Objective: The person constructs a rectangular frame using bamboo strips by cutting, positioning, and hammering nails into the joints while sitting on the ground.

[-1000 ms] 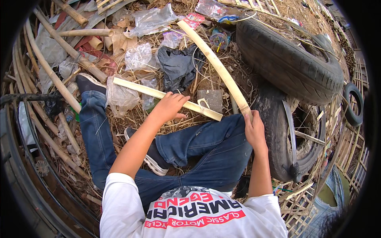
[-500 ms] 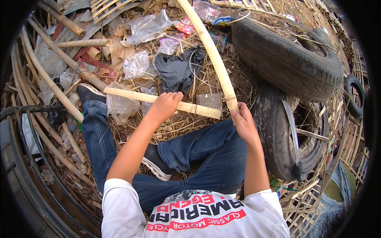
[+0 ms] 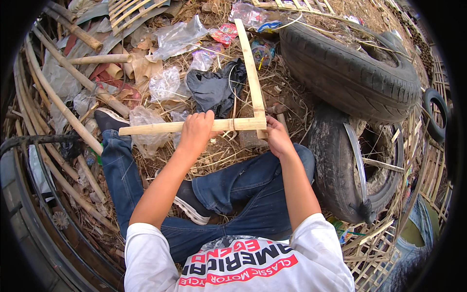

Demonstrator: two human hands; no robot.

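Note:
My left hand (image 3: 196, 132) is closed round a flat pale bamboo strip (image 3: 151, 128) that lies crosswise above my legs. A second bamboo strip (image 3: 250, 68) points away from me, its near end under the right end of the crosswise strip, so the two form a corner. At that corner my right hand (image 3: 279, 138) grips the second strip's near end; some of its fingers are hidden. Beneath the corner, a greyish block (image 3: 252, 140) on the ground is partly covered by the strips.
Two worn tyres (image 3: 350, 73) lie at the right, with a long curved blade (image 3: 357, 155) against the lower one. Plastic bags (image 3: 216, 87) litter the straw-strewn ground ahead. Bamboo poles (image 3: 68, 117) and a dark metal frame (image 3: 39, 136) stand at the left. Bamboo lattice (image 3: 374, 258) is at lower right.
My right hand has moved left with its strip, which is now lower and meets the other strip's end. The left-hand strip has turned level and shifted slightly left.

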